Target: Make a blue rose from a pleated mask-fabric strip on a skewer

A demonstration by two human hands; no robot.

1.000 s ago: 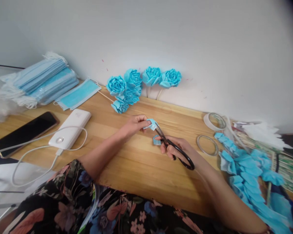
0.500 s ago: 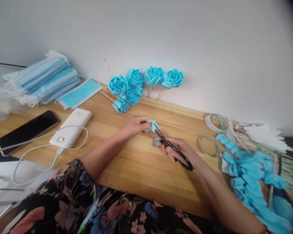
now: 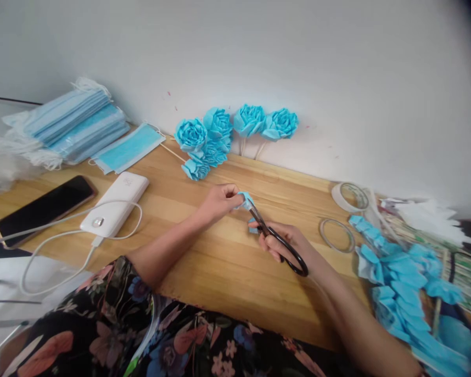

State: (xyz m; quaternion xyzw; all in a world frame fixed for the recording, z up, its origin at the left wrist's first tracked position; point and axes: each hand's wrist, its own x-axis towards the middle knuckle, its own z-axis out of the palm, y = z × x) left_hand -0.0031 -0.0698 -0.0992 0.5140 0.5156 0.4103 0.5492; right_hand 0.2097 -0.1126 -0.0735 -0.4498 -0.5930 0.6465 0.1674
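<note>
My left hand (image 3: 222, 201) pinches a small folded piece of light-blue fabric (image 3: 245, 200) over the middle of the wooden table. A pair of black-handled scissors (image 3: 286, 245) is gripped in my right hand (image 3: 282, 238), its blades pointing up and left against the edge of the piece. Whether the blades are parted I cannot make out. Just left of my right fingertips shows another small blue scrap (image 3: 253, 226), partly covered by them. Behind my hands, blue fabric roses (image 3: 191, 135) on thin sticks rest near the wall.
Stacked blue face masks (image 3: 76, 125) and one single mask (image 3: 129, 148) lie at the back left. Nearer are a phone (image 3: 47, 209) and a white power bank (image 3: 115, 203) with its cable. At right are two tape rolls (image 3: 349, 197) and crumpled blue petal strips (image 3: 404, 277).
My hands stay almost in place. The blue piece has turned slightly at the blades, and the view has shifted a little.
</note>
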